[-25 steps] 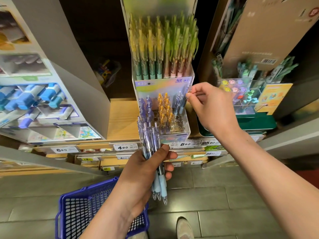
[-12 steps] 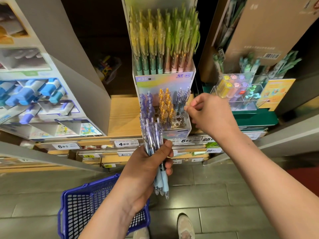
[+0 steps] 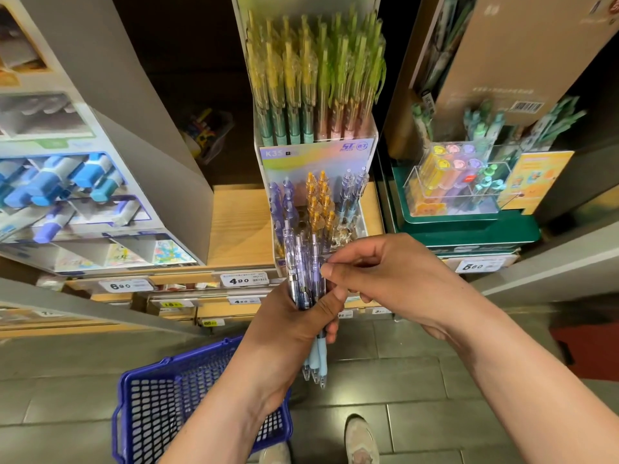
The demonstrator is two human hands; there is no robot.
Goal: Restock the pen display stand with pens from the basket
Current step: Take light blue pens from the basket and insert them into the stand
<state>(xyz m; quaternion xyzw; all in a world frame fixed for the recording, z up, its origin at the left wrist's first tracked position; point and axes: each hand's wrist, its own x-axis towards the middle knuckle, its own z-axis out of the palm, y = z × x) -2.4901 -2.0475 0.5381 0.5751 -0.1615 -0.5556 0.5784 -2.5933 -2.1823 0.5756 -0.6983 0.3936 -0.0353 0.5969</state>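
A bunch of pens point(image 3: 303, 279) is clamped in the left hand point(image 3: 294, 324). One pen should be pinched by the right hand point(image 3: 385, 272), pulled straight up, and put in the stand point(image 3: 363, 226).

Two hands are showing: the left hand point(image 3: 294, 326) is gripping a bundle of pens point(image 3: 306, 283), at least three by the clear tops sticking up, though the exact number is hard to tell, and the right hand point(image 3: 395, 272) is pinching at that bundle. One pen display stand point(image 3: 318, 155) is standing on the shelf, holding two tiers of pens. One blue basket point(image 3: 160, 406) is sitting on the floor. One shoe point(image 3: 361, 440) is showing clearly.
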